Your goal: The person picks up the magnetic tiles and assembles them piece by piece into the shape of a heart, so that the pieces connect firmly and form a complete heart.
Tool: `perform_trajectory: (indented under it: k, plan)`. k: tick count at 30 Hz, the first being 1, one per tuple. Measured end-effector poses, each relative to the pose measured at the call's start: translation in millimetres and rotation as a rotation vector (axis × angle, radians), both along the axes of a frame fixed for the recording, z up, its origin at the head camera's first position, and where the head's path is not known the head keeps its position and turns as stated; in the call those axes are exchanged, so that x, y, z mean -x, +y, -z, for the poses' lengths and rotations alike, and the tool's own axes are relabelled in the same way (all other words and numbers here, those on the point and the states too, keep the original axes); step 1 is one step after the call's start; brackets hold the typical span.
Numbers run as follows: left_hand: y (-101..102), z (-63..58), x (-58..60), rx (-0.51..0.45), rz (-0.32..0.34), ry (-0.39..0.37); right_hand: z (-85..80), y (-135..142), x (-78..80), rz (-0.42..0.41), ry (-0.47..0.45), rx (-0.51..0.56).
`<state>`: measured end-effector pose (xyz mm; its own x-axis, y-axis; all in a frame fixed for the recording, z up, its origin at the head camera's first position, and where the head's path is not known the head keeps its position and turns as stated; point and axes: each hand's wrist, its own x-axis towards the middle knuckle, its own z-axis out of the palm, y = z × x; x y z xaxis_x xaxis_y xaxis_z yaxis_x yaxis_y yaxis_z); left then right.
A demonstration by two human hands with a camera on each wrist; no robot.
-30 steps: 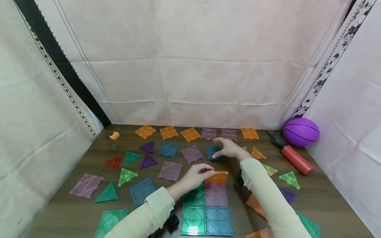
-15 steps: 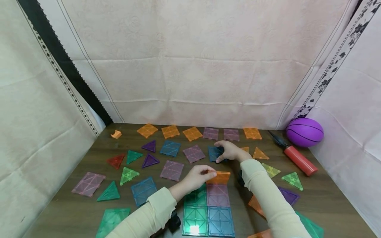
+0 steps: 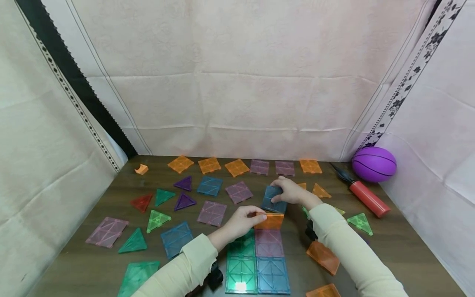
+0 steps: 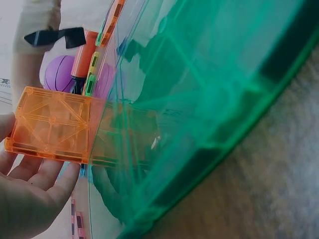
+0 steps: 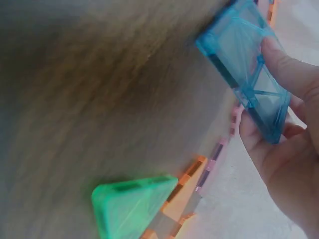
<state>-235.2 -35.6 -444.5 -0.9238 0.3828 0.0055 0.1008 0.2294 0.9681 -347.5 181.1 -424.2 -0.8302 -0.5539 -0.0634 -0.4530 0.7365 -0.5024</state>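
Note:
In the head view my left hand (image 3: 239, 222) pinches an orange square magnetic tile (image 3: 273, 222). That tile stands upright at the far edge of a flat purple tile (image 3: 269, 243). Beside and nearer lie a green tile (image 3: 241, 274) and a blue tile (image 3: 273, 275), edge to edge. My right hand (image 3: 291, 192) grips another blue square tile (image 3: 270, 200), tilted and just beyond the orange one. The right wrist view shows that blue tile (image 5: 244, 55) raised, with the thumb on its face. In the left wrist view, a green tile (image 4: 219, 94) covers much of the scene.
Loose tiles lie around, among them purple triangles (image 3: 184, 201), a left-hand blue square (image 3: 176, 239) and orange tiles (image 3: 323, 258) on the right. At the back right are a red hand pump (image 3: 369, 199) and a purple ball (image 3: 374, 164). Cloth walls (image 3: 237, 103) surround the table.
My right hand has picked up the blue tile from the table and brought it slightly nearer, tilting it. The left hand still holds the orange tile in the same place.

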Motion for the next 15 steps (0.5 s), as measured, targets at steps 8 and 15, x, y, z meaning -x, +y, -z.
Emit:
perform_trajectory:
  k: [8, 15]
  plan:
    - [0.1, 2.8, -0.5, -0.010, -0.008, -0.025, -10.3, 25.4, -28.9, 0.010, -0.048, 0.064]
    - [0.3, 3.8, -0.8, -0.015, -0.011, -0.028, -16.8, 37.7, -63.9, 0.152, -0.051, 0.111]
